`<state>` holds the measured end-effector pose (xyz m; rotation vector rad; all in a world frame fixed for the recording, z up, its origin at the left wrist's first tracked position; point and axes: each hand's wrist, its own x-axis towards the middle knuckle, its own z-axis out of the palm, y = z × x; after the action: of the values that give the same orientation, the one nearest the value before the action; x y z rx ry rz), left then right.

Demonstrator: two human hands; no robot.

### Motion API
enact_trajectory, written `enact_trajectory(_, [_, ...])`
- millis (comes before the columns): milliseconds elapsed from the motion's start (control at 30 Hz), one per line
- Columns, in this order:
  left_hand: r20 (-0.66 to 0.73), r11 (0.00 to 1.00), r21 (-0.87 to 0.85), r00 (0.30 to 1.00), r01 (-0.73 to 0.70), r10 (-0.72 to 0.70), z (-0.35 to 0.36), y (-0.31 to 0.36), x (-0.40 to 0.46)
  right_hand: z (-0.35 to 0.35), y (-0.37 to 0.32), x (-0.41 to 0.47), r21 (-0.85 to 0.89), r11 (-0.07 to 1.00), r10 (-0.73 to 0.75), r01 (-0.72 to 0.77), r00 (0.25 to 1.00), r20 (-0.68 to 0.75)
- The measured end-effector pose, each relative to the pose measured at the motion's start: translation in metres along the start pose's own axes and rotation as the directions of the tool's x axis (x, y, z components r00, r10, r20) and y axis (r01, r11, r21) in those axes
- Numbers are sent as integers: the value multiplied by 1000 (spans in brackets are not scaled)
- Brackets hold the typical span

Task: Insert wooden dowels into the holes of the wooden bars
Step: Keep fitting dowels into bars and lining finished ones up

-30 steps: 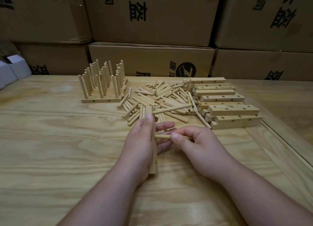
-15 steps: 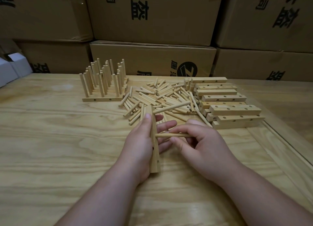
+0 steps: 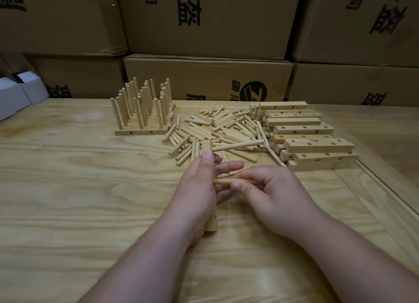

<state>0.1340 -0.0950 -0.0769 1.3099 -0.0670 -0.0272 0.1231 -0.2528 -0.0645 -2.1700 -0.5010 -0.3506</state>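
Right hand point(image 3: 269, 189) fingers point(image 3: 238, 184) pinch a pale round wooden dowel point(image 3: 229, 180), now pushed further into the side hole of the upright light wooden bar point(image 3: 207, 147) gripped by left hand point(image 3: 197, 189) on the table point(image 3: 68, 189), so this insertion looks nearly seated.

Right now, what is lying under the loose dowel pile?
Under the dowel pile only the wooden table shows at its edges. Anything beneath the heaped middle is covered.
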Motion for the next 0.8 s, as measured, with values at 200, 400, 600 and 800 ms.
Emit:
enact_trajectory(200, [-4,999,42,1000,-18,18,1,0,-2,-1,-6,2,106,977,178,-185,981,76])
enact_trajectory(400, [21,998,30,998,-57,56,1,1,-4,-6,-11,0,160,963,201,-218,973,114])
enact_trajectory(600, [-11,975,-218,999,36,-39,-1,5,-3,-7,-12,3,229,959,164,-166,986,25])
enact_trajectory(800, [-144,958,-288,988,7,-50,3,2,0,-5,-5,6,488,863,209,-128,971,-114])
